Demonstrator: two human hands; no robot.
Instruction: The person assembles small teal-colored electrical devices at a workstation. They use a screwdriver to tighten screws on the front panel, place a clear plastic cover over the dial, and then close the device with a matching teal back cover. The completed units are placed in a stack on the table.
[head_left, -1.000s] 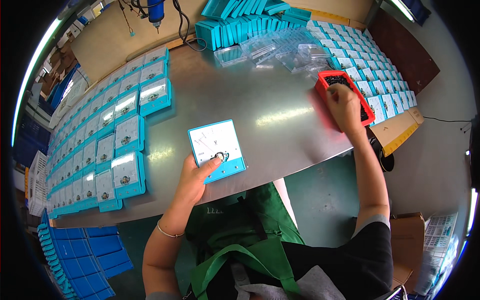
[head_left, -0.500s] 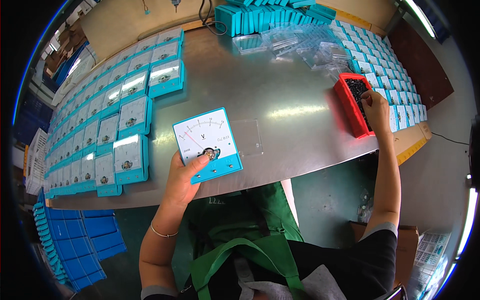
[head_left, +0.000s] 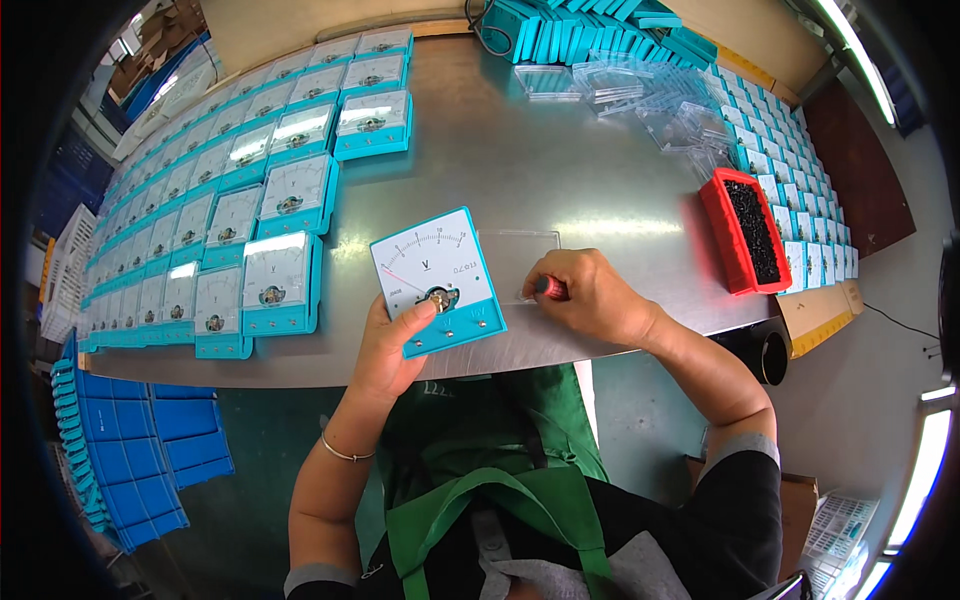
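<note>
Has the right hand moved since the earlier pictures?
Yes: leftward. Earlier at the red bin, the right hand is now clear of it, to the bin's left and nearer the voltmeter.

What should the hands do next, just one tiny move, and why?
Probably bring the right hand left, over the teal-and-white meter. That hand grips a small red-and-dark piece close beside the meter, and the left hand already holds the meter face up.
</note>
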